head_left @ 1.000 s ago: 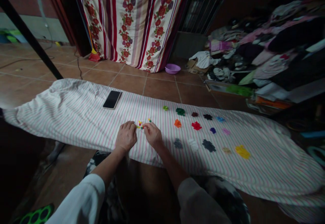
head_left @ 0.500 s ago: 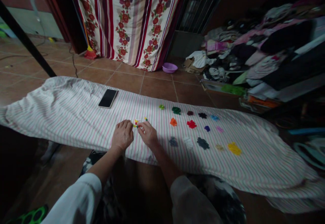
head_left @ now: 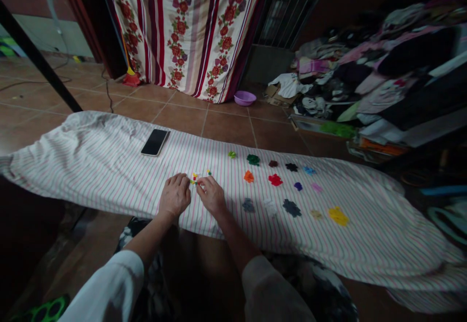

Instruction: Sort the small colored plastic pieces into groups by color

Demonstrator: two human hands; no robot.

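Note:
Between my hands lies a small cluster of yellow, red, white and green pieces on the striped cloth. My left hand rests back-up at its left side, fingers curled toward the pieces; what its fingertips touch is hidden. My right hand pinches at the cluster's right edge, and a tiny dark green piece shows by its fingertips. Just beyond the right hand sits another small green and yellow piece. Further right, small piles sorted by colour include an orange pile, a red pile and a dark green pile.
A phone lies at the back left of the striped cloth. More piles stand to the right, among them a yellow pile and a dark grey pile. Beyond are a purple basin and heaped clothes.
Both hands stay at the small cluster, with only slight finger movement. The view has shifted very slightly.

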